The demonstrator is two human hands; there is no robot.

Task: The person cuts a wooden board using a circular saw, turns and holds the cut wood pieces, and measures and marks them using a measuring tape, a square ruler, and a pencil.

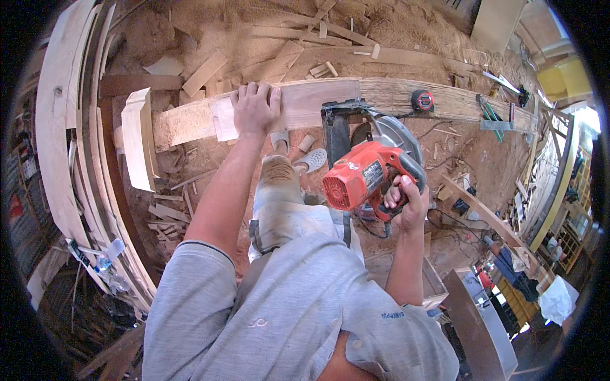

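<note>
My right hand (406, 202) is wrapped round the rear handle of a red circular saw (363, 173). The saw's black base plate (337, 130) is at the near edge of a long wooden beam, by the right end of a smooth board (314, 103). On that board rests my left hand (256, 109), fingers close together and bent over its far edge, thumb along the top. The board lies along the rough wooden beam (387, 92). Further right on the beam sits a red and black tape measure (422, 100). The blade's contact with the wood is hidden by the saw.
A short pale timber piece (138, 140) crosses the beam's left end. Long planks (60, 114) are stacked at left. A square (495, 125) and green pencils lie at the beam's right. Offcuts (204, 73) and sawdust cover the ground; a cable (445, 222) trails at right. My clogs (312, 160) show below the beam.
</note>
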